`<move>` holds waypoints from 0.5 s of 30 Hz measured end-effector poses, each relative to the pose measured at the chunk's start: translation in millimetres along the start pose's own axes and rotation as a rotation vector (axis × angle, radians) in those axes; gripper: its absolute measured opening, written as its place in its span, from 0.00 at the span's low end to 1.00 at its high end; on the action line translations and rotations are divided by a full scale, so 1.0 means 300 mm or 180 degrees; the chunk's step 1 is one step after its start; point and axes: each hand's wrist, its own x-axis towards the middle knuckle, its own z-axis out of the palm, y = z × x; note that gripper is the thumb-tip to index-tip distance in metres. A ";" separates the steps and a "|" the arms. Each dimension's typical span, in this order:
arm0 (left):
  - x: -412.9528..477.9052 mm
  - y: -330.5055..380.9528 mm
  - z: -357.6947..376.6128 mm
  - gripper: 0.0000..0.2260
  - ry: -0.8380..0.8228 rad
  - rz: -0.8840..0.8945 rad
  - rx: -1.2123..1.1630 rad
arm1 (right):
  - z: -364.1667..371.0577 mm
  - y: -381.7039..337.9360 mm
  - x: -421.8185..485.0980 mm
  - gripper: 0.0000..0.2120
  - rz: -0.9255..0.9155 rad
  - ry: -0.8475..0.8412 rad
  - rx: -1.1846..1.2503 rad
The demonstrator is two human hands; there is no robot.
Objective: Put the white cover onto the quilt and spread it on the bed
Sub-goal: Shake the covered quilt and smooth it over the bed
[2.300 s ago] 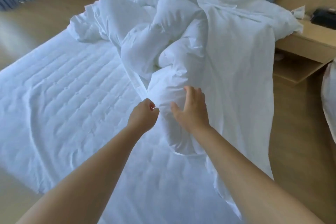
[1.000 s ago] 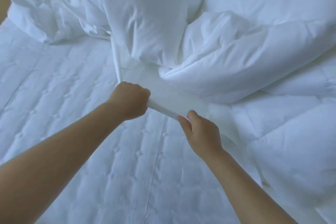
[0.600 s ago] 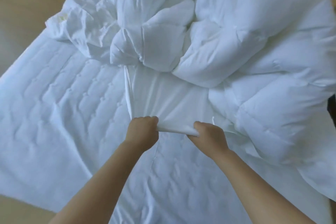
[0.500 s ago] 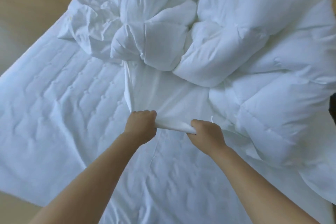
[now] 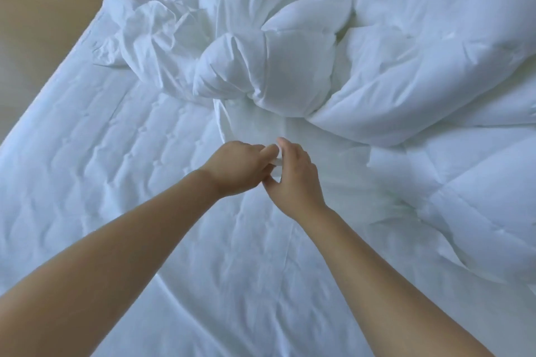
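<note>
Left hand [image 5: 237,166] and right hand [image 5: 294,180] side by side, fingers pinching white cover [image 5: 261,127] edge on bed [image 5: 116,168]; quilt [image 5: 304,66] bunched just beyond. Best to part the layers and find the opening.

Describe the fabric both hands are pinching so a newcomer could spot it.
Start at the puffy quilt heap on the bed. A flat white cover runs from it toward the camera, ending where the left hand and right hand pinch its edge. Unlike the quilt, it is thin and unpadded.
</note>
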 end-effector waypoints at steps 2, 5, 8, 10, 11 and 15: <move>0.013 -0.079 -0.059 0.12 0.0022 0.0156 -0.0171 | -0.005 -0.070 0.049 0.09 -0.0017 -0.0018 0.0356; 0.070 -0.221 -0.191 0.22 -0.1148 0.0117 0.0119 | -0.069 -0.088 0.068 0.07 0.0081 0.0279 0.0711; 0.140 -0.343 -0.243 0.10 -0.1077 0.0667 0.0377 | -0.173 -0.098 0.041 0.10 0.0113 0.0945 0.1220; 0.193 -0.373 -0.290 0.08 -0.0898 0.0617 0.0269 | -0.216 -0.111 0.042 0.08 0.0267 0.1083 0.1455; 0.210 -0.382 -0.321 0.12 -0.0865 0.0487 0.0012 | -0.228 -0.113 0.054 0.07 0.0344 0.1055 0.1479; 0.175 -0.366 -0.489 0.11 -0.0296 0.0442 -0.0317 | -0.275 -0.146 0.137 0.05 0.0392 0.0884 0.1230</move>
